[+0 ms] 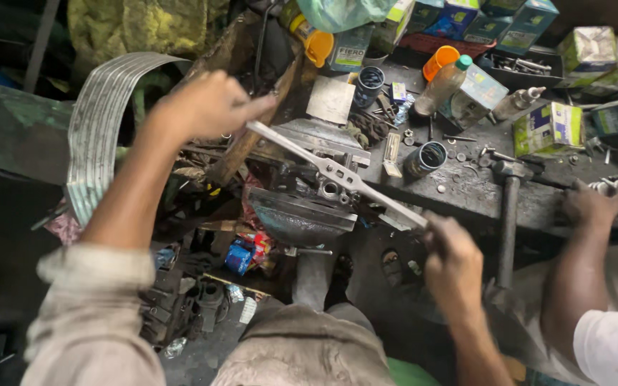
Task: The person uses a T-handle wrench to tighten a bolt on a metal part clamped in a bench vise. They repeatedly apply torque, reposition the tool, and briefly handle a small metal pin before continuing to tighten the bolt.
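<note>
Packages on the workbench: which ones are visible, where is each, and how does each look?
Green and white carton: right of the bench, boxy, lying flat.
Teal carton: behind a clear bottle with green cap.
Blue and teal cartons: stacked along the back edge.
Silver-green carton: far right corner.
Blue wrapper: below the bench, crumpled.

bench [466, 193]: dark, greasy metal top | on it: green-white cartons [546, 129], clear bottle with green cap [443, 84], orange cup [439, 61], two open tins [425, 158], scattered bolts, grey paper sheet [330, 99] | floor [202, 357]: dark, littered scraps
</note>
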The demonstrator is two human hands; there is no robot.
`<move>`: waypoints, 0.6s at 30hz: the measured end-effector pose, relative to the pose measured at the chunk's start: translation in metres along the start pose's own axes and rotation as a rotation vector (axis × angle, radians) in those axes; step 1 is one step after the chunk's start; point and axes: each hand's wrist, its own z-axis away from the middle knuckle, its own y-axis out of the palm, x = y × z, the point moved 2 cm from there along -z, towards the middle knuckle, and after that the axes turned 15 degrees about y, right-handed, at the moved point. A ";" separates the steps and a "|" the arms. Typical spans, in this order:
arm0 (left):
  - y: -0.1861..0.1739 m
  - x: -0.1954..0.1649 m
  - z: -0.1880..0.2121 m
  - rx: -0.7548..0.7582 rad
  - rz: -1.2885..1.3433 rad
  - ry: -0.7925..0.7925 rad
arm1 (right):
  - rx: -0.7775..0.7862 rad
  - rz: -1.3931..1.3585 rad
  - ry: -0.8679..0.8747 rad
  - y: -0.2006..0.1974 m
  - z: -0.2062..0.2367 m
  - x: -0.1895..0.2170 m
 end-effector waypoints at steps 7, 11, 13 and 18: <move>0.070 -0.105 0.139 -0.223 0.273 -0.144 | 0.154 -0.274 -0.271 0.057 -0.183 0.001; 0.139 -0.167 0.149 -0.181 0.650 -0.314 | 0.692 -0.627 -0.186 0.103 -0.261 0.050; 0.169 -0.202 0.129 -0.269 0.903 -0.177 | 0.835 -0.644 -0.182 0.134 -0.273 0.092; 0.228 -0.289 0.025 -0.570 1.894 -0.026 | 1.087 -0.376 -0.683 0.210 -0.268 0.209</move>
